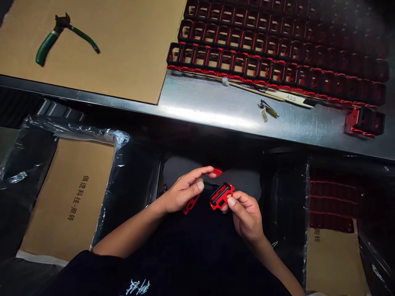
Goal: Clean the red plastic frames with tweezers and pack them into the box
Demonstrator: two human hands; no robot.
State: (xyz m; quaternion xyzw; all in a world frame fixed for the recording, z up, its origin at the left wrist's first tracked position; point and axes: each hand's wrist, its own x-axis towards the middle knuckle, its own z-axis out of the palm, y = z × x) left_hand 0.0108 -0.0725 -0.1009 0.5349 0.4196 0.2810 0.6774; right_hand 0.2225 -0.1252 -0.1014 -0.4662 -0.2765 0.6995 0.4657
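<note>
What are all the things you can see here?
Pliers: one, green handles, on cardboard sheet, far left.
Frame pieces: many, black and red, in rows on metal table.
Loose frame piece: one, table's right end.
Label strip: one, pale, marked A55.
Small metal tool: one, beside strip.
Lined boxes: two, brown, either side below.
Left hand: holds red pieces.
Right hand: holds red-black part.

left hand (pixel 182 191) pinching, right hand (pixel 245 213) pinching
</note>
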